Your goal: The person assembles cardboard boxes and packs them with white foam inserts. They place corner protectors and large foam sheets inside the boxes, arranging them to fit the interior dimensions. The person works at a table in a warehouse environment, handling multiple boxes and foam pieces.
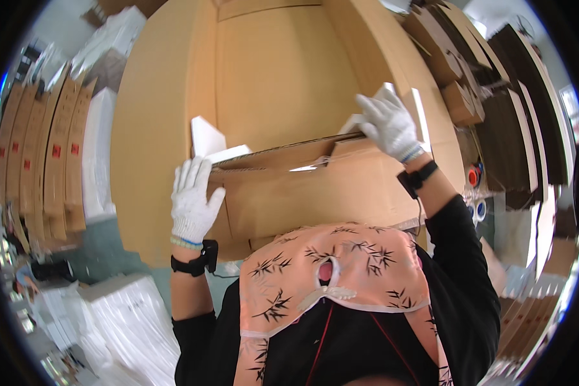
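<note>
A large open cardboard box (283,83) lies in front of me, its near wall (302,193) facing my body. My left hand (194,201), in a white knitted glove, lies flat against the box's near left corner, fingers stretched and thumb apart. Just beyond its fingertips, a white foam corner piece (207,136) sits inside that corner. My right hand (391,125), gloved the same way, is at the near right corner with its fingers apart. They lie over another white foam corner piece (420,119), partly covering it.
Folded brown cartons (45,148) stand upright at the left, beside white foam sheets (100,154). White wrapped stacks (128,318) sit at the lower left. Dark cardboard stacks (505,138) line the right side, with tape rolls (476,209) near the box.
</note>
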The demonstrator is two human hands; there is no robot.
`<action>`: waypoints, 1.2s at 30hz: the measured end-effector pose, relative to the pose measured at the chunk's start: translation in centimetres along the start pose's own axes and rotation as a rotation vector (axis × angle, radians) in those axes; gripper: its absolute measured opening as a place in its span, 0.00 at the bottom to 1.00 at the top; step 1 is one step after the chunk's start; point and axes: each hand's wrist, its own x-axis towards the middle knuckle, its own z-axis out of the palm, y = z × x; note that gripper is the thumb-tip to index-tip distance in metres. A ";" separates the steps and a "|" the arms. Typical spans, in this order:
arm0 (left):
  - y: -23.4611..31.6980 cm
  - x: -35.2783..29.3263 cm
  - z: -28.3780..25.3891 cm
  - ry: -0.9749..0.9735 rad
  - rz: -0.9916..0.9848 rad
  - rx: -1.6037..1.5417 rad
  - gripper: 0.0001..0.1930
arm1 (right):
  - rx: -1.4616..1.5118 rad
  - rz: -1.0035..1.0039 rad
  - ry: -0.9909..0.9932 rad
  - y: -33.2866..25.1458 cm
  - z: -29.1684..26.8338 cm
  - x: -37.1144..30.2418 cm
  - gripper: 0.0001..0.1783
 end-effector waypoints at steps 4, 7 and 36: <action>2.9 -1.5 -1.2 0.063 0.036 0.039 0.32 | -0.064 -0.116 0.183 2.1 1.2 -1.6 0.32; 5.9 -5.3 -1.1 0.081 0.045 0.049 0.31 | 0.010 -0.198 0.210 1.9 2.5 -0.9 0.28; 26.7 2.4 15.8 -0.970 -0.133 0.628 0.64 | 0.572 2.222 0.272 15.6 8.6 -69.0 0.35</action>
